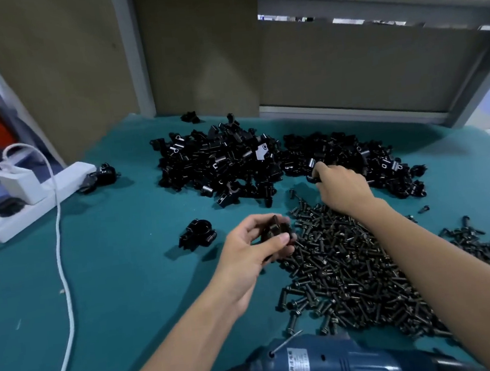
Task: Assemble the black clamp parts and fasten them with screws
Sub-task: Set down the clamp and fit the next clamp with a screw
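- The blue electric screwdriver (329,362) lies at the bottom edge of the frame, its thin bit pointing up toward the screw pile (350,265). A forearm drawn back carelessly could knock it or catch on the bit.
- The screws spread loosely across the lower right of the green table mat (113,287). The right forearm passes just above them, and a low sweep would probably scatter them toward the table's edge.
- The left hand (256,250), at centre frame, has thumb and fingers clamped round a clamp piece (275,231) with what looks like a screw standing up out of it. That screw seems loose, so tilting the hand may let it drop back into the pile.
- Just left of that hand an assembled clamp (196,235) sits on the mat, near enough to be nudged.
- The right hand (342,188) reaches into the near edge of the right heap of clamp parts (369,155), fingers curled; I cannot tell whether they have closed on a piece. The parts look tangled, so one lifted out might drag its neighbours along or be the wrong mate.
- At the left, a white cable (60,233) trails from the power strip (44,192) across the mat, where an elbow could snag it.
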### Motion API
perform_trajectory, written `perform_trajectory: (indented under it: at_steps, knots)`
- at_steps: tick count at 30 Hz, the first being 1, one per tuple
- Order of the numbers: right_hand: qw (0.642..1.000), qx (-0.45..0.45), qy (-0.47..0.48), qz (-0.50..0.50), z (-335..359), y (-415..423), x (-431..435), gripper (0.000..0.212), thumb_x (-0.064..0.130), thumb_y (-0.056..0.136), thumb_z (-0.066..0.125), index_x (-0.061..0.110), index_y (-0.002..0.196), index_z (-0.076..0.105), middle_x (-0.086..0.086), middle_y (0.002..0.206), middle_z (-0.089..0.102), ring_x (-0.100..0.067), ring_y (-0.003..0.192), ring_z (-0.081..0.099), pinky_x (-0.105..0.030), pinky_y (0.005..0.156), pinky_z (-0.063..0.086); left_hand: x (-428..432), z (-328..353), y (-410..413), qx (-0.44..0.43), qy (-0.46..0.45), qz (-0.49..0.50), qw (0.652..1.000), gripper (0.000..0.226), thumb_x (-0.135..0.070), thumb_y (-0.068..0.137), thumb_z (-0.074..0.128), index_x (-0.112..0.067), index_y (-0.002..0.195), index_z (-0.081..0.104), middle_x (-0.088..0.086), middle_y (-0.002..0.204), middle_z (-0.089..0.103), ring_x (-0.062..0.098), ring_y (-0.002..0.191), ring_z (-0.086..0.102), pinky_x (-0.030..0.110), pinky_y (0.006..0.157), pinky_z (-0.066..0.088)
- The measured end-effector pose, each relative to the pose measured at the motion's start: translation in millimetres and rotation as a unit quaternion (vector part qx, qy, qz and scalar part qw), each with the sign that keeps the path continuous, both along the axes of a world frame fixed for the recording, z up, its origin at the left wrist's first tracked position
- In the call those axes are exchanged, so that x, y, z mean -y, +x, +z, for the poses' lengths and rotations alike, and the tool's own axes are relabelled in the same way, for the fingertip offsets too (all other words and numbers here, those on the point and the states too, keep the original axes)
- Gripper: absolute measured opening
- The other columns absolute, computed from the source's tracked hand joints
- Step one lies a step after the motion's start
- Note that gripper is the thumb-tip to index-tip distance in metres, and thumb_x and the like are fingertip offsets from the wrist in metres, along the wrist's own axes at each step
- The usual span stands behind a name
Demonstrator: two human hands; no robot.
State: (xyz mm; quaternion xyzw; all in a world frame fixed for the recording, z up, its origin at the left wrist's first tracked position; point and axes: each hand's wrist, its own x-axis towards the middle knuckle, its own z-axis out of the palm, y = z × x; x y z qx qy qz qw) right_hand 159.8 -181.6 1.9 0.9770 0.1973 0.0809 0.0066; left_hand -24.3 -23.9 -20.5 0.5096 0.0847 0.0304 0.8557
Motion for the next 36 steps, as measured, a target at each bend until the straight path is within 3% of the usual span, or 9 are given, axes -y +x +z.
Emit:
perform_trajectory:
  at_steps: [3, 6, 8, 11, 19, 22, 29, 33, 36]
  knots:
    - [0.988, -0.079, 0.114, 0.064, 14.0, -26.5, -1.9, 0.021, 0.013, 0.103, 0.042, 0.008, 0.12, 0.053, -0.012, 0.114, 0.06, -0.029, 0.089, 0.058, -0.035, 0.07, 0.043, 0.6, 1.5, -2.1, 0.005, 0.049, 0.008, 0.999, 0.028, 0.004, 0.082, 0.071, -0.011, 0.105, 0.068, -0.005, 0.117, 0.071, 0.021, 0.103, 0.07, 0.03, 0.085, 0.054]
    - [0.962, -0.126, 0.197, 0.142, 29.7, -63.6, 1.4, 0.02, 0.008, 0.102, 0.041, 0.016, 0.111, 0.058, 0.009, 0.098, 0.057, -0.008, 0.084, 0.059, -0.022, 0.071, 0.043, -1.6, 3.7, 2.3, 0.009, 0.118, 0.036, 0.992, 0.026, -0.006, 0.079, 0.077, -0.016, 0.101, 0.069, -0.022, 0.12, 0.067, 0.0, 0.117, 0.058, 0.023, 0.098, 0.042]
    - [0.95, -0.127, 0.21, 0.192, 36.5, -89.3, 4.3, 0.021, 0.007, 0.1, 0.046, 0.022, 0.104, 0.06, 0.016, 0.09, 0.055, 0.005, 0.078, 0.053, -0.01, 0.068, 0.037, -3.2, 6.2, 5.0, 0.028, 0.093, 0.028, 0.995, 0.026, -0.004, 0.078, 0.076, -0.012, 0.101, 0.068, -0.018, 0.121, 0.068, -0.002, 0.118, 0.058, 0.02, 0.097, 0.043]
    - [0.939, -0.097, 0.243, 0.221, 38.6, -113.4, 4.0, 0.022, 0.006, 0.098, 0.052, 0.025, 0.101, 0.063, 0.009, 0.088, 0.061, 0.005, 0.081, 0.051, -0.009, 0.068, 0.035, 0.6, 7.8, 2.8, 0.056, 0.056, -0.005, 0.997, 0.038, -0.009, 0.07, 0.076, -0.007, 0.106, 0.066, 0.0, 0.108, 0.073, 0.01, 0.101, 0.066, 0.021, 0.089, 0.05]
    - [0.861, -0.081, 0.492, 0.101, 29.9, -116.2, -5.6, 0.017, 0.023, 0.084, 0.075, 0.024, 0.098, 0.066, 0.012, 0.087, 0.07, -0.004, 0.082, 0.067, -0.018, 0.074, 0.054, 4.1, 12.9, 9.3, 0.048, -0.106, -0.024, 0.993, 0.034, -0.008, 0.071, 0.07, -0.007, 0.104, 0.063, 0.011, 0.097, 0.073, 0.023, 0.087, 0.069, 0.021, 0.076, 0.057]
    - [0.861, -0.072, 0.494, 0.1, 26.0, -119.7, -9.6, 0.011, 0.027, 0.084, 0.075, 0.021, 0.093, 0.073, 0.013, 0.081, 0.072, 0.001, 0.077, 0.068, -0.014, 0.071, 0.054, 4.9, 6.5, 7.4, 0.039, -0.19, -0.035, 0.98, 0.032, -0.008, 0.071, 0.071, -0.007, 0.102, 0.064, 0.014, 0.102, 0.073, 0.022, 0.094, 0.072, 0.025, 0.081, 0.058]
    - [0.878, 0.044, 0.465, 0.107, 22.2, -129.1, -11.2, 0.012, 0.028, 0.08, 0.079, 0.018, 0.086, 0.077, 0.018, 0.075, 0.069, 0.001, 0.066, 0.065, -0.008, 0.06, 0.045, 8.7, 0.4, 4.5, 0.044, -0.2, -0.043, 0.978, 0.023, -0.007, 0.074, 0.071, -0.012, 0.095, 0.065, 0.013, 0.102, 0.073, 0.022, 0.096, 0.071, 0.031, 0.094, 0.055]
    - [0.884, -0.024, 0.452, 0.115, 21.1, -131.9, -10.6, 0.039, 0.041, 0.07, 0.078, 0.019, 0.102, 0.077, 0.015, 0.082, 0.071, -0.001, 0.072, 0.068, -0.011, 0.067, 0.052, 3.6, 1.0, 4.7, 0.048, -0.184, -0.021, 0.982, 0.028, -0.007, 0.073, 0.069, -0.01, 0.1, 0.062, 0.008, 0.089, 0.074, 0.016, 0.084, 0.072, 0.026, 0.088, 0.057]
    - [0.878, -0.079, 0.457, 0.113, 17.8, -129.2, -8.6, 0.04, 0.028, 0.07, 0.084, 0.019, 0.109, 0.074, 0.017, 0.087, 0.069, 0.002, 0.08, 0.067, -0.011, 0.071, 0.053, -1.0, 0.8, 5.4, 0.041, -0.152, -0.016, 0.987, 0.033, -0.006, 0.072, 0.069, -0.01, 0.103, 0.061, 0.007, 0.086, 0.074, 0.016, 0.08, 0.072, 0.02, 0.077, 0.058]
